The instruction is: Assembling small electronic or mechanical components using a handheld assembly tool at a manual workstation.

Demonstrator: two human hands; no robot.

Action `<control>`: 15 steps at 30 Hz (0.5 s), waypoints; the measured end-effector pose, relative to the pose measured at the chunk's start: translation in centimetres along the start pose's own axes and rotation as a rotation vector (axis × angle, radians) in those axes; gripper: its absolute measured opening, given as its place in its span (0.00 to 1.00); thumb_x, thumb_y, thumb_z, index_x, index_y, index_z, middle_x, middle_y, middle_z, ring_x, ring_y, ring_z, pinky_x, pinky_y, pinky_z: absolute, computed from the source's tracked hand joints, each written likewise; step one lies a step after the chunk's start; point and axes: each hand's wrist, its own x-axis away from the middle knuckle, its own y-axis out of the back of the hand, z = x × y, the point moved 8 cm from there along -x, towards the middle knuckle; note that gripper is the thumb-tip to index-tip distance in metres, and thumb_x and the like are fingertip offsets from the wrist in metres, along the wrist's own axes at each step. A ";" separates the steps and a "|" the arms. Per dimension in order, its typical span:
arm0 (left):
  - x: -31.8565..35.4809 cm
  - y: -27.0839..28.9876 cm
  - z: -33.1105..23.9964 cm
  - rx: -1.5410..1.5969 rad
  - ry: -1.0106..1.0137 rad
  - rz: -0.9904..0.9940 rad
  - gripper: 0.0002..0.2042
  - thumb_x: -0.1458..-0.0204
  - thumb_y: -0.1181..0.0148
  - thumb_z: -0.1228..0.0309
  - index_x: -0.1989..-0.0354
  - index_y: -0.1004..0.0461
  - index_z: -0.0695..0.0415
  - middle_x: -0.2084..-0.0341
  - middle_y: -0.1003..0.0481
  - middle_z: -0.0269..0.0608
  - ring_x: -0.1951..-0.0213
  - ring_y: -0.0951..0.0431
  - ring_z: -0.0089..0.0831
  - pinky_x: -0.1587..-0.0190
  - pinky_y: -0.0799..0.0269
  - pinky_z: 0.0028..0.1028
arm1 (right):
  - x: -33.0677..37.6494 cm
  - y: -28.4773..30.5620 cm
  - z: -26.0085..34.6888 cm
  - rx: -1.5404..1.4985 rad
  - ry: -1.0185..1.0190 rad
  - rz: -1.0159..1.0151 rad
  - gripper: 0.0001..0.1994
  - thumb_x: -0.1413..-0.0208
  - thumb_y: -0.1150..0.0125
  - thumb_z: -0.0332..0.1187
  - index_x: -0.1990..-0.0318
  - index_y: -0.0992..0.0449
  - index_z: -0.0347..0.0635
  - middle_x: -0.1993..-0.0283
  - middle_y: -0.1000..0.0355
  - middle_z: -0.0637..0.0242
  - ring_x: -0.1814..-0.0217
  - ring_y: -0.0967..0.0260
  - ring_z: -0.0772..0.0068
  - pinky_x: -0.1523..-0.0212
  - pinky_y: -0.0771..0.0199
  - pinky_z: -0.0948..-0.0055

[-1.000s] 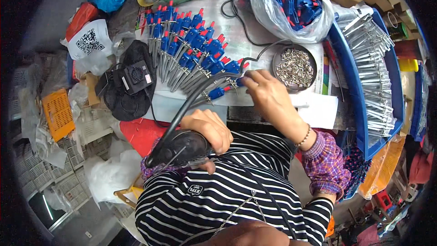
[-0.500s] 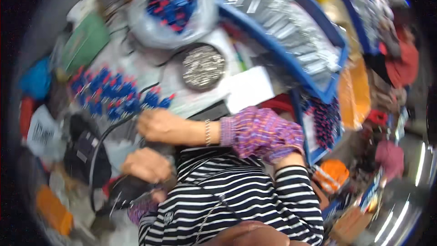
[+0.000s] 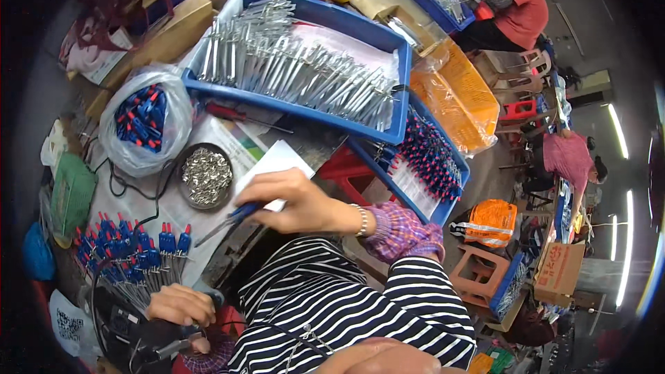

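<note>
My right hand (image 3: pixel 294 201) is closed around a pointed metal tool with a blue handle (image 3: pixel 242 213), its tip angled down to the left over the worktable. At the lower left, my left hand (image 3: pixel 180 306) has its fingers curled beside a dark machine (image 3: pixel 135 336); whatever they grip is hidden. Just beyond the left hand stands a cluster of metal rods with blue, red-tipped ends (image 3: pixel 149 253). A round dish of small metal parts (image 3: pixel 206 176) sits beyond the tool, left of a white card (image 3: pixel 280 161).
A blue tray (image 3: pixel 298 100) holds many metal rods. Beside it are a second blue tray (image 3: pixel 433 215) of red-tipped pieces and an orange crate (image 3: pixel 460 97). A plastic bag (image 3: pixel 114 121) contains blue and red parts. A co-worker in red (image 3: pixel 523 10) sits at the far right.
The view has swung, shifting the table leftward in the picture. My right hand now stands apart from my left, near the white card, and the blue-handled tool shows in it.
</note>
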 end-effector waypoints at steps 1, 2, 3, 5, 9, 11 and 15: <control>-0.2 0.1 0.2 -0.030 -0.030 -0.038 0.25 0.64 0.26 0.71 0.63 0.38 0.63 0.82 0.27 0.48 0.82 0.25 0.40 0.78 0.25 0.36 | 0.7 1.5 -0.2 0.037 -0.062 -0.027 0.12 0.60 0.35 0.23 0.64 0.23 0.36 0.69 0.26 0.62 0.68 0.26 0.69 0.69 0.28 0.76; -1.0 0.1 0.7 -0.013 -0.044 -0.011 0.24 0.63 0.26 0.70 0.64 0.38 0.62 0.83 0.27 0.46 0.83 0.25 0.38 0.80 0.26 0.34 | 1.7 2.8 -0.6 0.028 -0.123 -0.056 0.12 0.60 0.34 0.23 0.64 0.23 0.35 0.69 0.25 0.62 0.67 0.26 0.71 0.67 0.28 0.77; -1.6 0.2 1.1 -0.025 -0.082 -0.070 0.24 0.62 0.27 0.69 0.65 0.38 0.62 0.82 0.28 0.45 0.83 0.25 0.37 0.81 0.27 0.33 | 2.7 4.2 -0.8 0.045 -0.146 -0.078 0.11 0.60 0.34 0.23 0.64 0.23 0.34 0.69 0.25 0.62 0.67 0.26 0.72 0.66 0.28 0.78; -2.5 0.5 2.3 -0.032 -0.094 -0.137 0.22 0.59 0.28 0.67 0.67 0.39 0.60 0.84 0.29 0.43 0.85 0.27 0.34 0.83 0.28 0.30 | 4.6 6.2 -1.5 0.030 -0.198 -0.148 0.11 0.58 0.33 0.25 0.64 0.22 0.33 0.69 0.24 0.62 0.67 0.26 0.73 0.64 0.29 0.78; -5.0 0.4 4.3 -0.046 -0.138 -0.182 0.23 0.59 0.29 0.66 0.66 0.40 0.59 0.85 0.30 0.41 0.87 0.29 0.31 0.85 0.31 0.27 | 7.4 8.7 -2.8 -0.055 -0.340 -0.215 0.10 0.59 0.33 0.23 0.66 0.22 0.33 0.68 0.24 0.65 0.67 0.28 0.77 0.65 0.30 0.79; -5.9 0.0 5.2 -0.058 -0.117 -0.219 0.23 0.59 0.28 0.65 0.66 0.40 0.58 0.85 0.30 0.40 0.87 0.29 0.31 0.85 0.32 0.26 | 9.0 9.1 -4.3 -0.380 -0.513 -0.310 0.09 0.54 0.35 0.28 0.64 0.22 0.34 0.68 0.24 0.67 0.67 0.29 0.78 0.64 0.31 0.81; -7.2 -0.6 6.8 -0.129 -0.069 -0.302 0.24 0.59 0.28 0.62 0.66 0.41 0.57 0.85 0.30 0.38 0.86 0.29 0.31 0.85 0.33 0.25 | 12.2 6.4 -8.2 -0.804 -0.683 -0.435 0.08 0.47 0.46 0.28 0.63 0.27 0.32 0.70 0.27 0.62 0.65 0.29 0.74 0.58 0.30 0.75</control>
